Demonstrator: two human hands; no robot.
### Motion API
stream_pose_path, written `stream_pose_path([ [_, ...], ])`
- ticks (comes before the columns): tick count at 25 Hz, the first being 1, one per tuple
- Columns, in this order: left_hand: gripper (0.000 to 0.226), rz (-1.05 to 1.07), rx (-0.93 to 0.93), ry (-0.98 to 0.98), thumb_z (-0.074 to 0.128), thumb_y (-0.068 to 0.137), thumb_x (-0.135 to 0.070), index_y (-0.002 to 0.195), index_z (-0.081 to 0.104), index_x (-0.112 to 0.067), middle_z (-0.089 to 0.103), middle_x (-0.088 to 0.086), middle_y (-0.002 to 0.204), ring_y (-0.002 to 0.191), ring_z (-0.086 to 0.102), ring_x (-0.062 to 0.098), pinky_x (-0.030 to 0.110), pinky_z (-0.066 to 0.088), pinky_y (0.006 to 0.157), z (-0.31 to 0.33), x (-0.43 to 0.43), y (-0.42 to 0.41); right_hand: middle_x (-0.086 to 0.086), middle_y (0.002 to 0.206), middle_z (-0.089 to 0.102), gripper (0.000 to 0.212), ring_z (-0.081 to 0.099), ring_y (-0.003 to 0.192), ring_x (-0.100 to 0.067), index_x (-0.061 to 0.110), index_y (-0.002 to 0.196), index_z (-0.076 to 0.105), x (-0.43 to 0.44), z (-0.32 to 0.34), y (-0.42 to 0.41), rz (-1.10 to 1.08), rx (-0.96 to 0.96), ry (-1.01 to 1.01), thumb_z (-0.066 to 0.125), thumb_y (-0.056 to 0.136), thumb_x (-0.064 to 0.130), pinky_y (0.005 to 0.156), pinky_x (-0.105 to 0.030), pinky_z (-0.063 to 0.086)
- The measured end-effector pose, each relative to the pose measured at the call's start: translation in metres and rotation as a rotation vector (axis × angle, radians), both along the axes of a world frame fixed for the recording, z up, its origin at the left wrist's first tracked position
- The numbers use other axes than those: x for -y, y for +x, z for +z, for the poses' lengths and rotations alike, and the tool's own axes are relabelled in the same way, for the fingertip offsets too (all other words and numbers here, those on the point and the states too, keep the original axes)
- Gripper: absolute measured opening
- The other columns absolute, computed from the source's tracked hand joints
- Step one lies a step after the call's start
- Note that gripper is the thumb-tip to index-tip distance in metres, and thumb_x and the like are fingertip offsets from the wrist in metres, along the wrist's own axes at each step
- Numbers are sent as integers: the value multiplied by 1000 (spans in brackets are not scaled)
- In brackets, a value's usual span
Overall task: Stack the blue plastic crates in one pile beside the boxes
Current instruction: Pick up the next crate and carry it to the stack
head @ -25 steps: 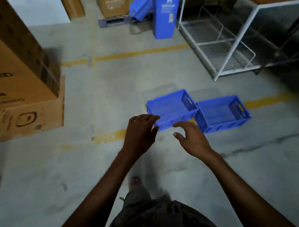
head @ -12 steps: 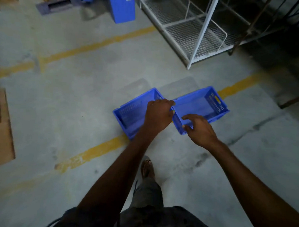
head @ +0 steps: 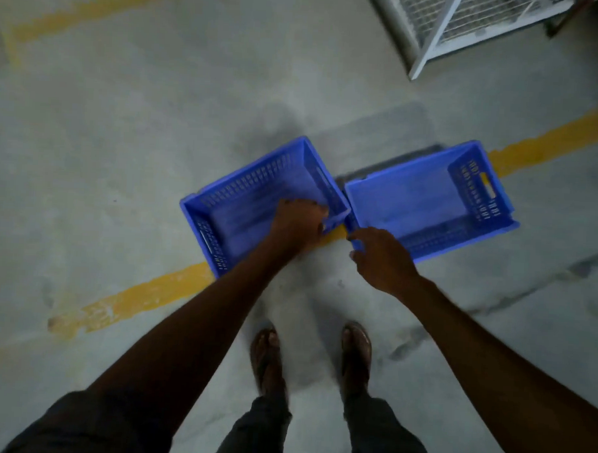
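Two empty blue plastic crates stand side by side on the concrete floor, almost touching. My left hand point(head: 299, 223) is curled over the rim of the left crate point(head: 243, 203) at its near right corner. At the near left corner of the right crate point(head: 415, 200), my right hand point(head: 381, 260) pinches the rim between thumb and fingers. Both crates rest on the floor across a yellow painted line point(head: 140, 298). No boxes are in view.
The corner of a white wire rack point(head: 432, 50) stands on the floor at the top right. A second yellow line point(head: 94, 8) runs across the top left. My two feet in sandals point(head: 266, 348) are just behind the crates.
I have stepped up to the crates and the view has tilted down. Both hands went from hovering in the air to gripping the crates' near corners. The cardboard boxes left the view.
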State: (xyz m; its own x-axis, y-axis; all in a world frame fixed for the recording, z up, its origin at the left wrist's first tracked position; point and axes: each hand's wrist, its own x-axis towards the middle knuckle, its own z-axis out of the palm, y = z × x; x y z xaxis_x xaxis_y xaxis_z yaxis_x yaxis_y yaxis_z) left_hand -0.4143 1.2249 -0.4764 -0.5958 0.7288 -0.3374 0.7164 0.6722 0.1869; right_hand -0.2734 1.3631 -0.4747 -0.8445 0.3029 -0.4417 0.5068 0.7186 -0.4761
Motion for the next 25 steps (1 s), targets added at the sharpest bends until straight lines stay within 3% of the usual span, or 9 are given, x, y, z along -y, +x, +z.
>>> stream_pose_path([
  [3, 42, 70, 97, -114, 53, 94, -42, 130, 58, -21, 67, 8, 125, 114, 62, 31, 40, 41, 96, -128, 20, -12, -10, 132, 57, 34, 52, 123, -31, 19, 126, 60, -7, -106, -35, 117, 33, -27, 64, 93, 19, 95, -40, 47],
  [7, 82, 274, 176, -163, 65, 86, -57, 152, 33, -18, 62, 12, 133, 117, 61, 33, 41, 43, 93, -268, 67, -14, -20, 133, 53, 42, 53, 118, -43, 5, 126, 58, 10, -233, -75, 344, -40, 65, 64, 85, 5, 91, -50, 49],
  [11, 51, 485, 215, -62, 68, 89, -35, 136, 51, -24, 69, 7, 121, 111, 65, 31, 38, 49, 90, -358, 119, -3, -17, 154, 37, 73, 33, 140, -39, 9, 147, 41, 32, -333, -103, 522, -7, 260, 68, 79, 12, 109, -53, 34],
  [13, 32, 523, 153, -3, 65, 91, -24, 123, 61, -24, 73, 9, 105, 97, 69, 32, 37, 51, 78, -376, 135, -2, -14, 145, 47, 73, 39, 135, -37, 14, 147, 41, 37, -359, -109, 594, 12, 381, 67, 78, 14, 106, -52, 29],
  [16, 25, 517, 147, 30, 65, 91, -19, 116, 68, -24, 75, 9, 98, 92, 69, 33, 36, 50, 74, -372, 146, -3, -12, 122, 59, 63, 51, 114, -36, 18, 136, 51, 41, -361, -110, 619, -13, 484, 68, 76, 7, 96, -48, 29],
  [20, 29, 561, 99, 119, 70, 84, -17, 112, 74, -18, 75, 18, 93, 87, 70, 42, 42, 53, 69, -296, 182, -15, -8, 102, 63, 61, 57, 95, -33, 17, 121, 59, 41, -298, -112, 654, -165, 502, 72, 63, 3, 85, -44, 29],
  [23, 36, 630, 256, 82, 82, 81, -18, 115, 74, -10, 75, 19, 94, 89, 72, 35, 34, 49, 71, -207, 234, -27, -12, 84, 67, 34, 63, 82, -35, 15, 93, 65, 30, -204, -126, 617, -150, 416, 84, 66, 24, 82, -44, 37],
  [25, 42, 675, 346, 45, 88, 72, -7, 111, 72, -10, 73, 16, 92, 89, 70, 29, 30, 49, 72, -148, 276, -22, -12, 73, 69, 34, 67, 72, -35, 18, 81, 67, 44, -140, -124, 628, -157, 301, 87, 64, 40, 73, -40, 46],
])
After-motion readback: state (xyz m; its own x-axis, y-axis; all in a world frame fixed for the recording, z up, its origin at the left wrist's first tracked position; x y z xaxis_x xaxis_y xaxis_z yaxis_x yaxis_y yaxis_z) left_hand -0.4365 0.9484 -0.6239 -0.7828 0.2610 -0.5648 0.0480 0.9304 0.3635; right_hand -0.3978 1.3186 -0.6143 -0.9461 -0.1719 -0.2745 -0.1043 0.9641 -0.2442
